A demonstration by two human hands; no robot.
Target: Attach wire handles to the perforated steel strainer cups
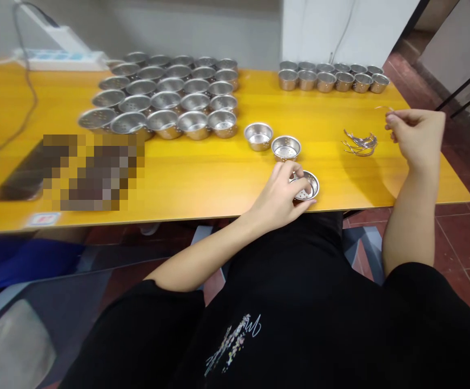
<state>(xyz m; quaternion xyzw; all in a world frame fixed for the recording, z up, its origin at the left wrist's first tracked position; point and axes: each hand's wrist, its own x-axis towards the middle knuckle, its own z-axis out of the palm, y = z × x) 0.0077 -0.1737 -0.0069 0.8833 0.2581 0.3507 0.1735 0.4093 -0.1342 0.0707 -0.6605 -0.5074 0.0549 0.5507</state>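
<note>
My left hand [281, 194] grips a small perforated steel cup [310, 185] near the front edge of the yellow table [202, 173]. Just behind it stand a second perforated cup [286, 147] and a plain steel cup [258, 135]. My right hand [417, 135] is raised to the right, its fingers pinched on a thin curved wire handle [384, 108]. A small heap of the same wire handles [359, 143] lies on the table left of that hand.
Several perforated steel cups [170, 100] are packed in rows at the back left; a double row of smaller cups [334, 76] stands at the back right. A white power strip [62, 58] with cable and a dark flat object [19, 178] lie at left.
</note>
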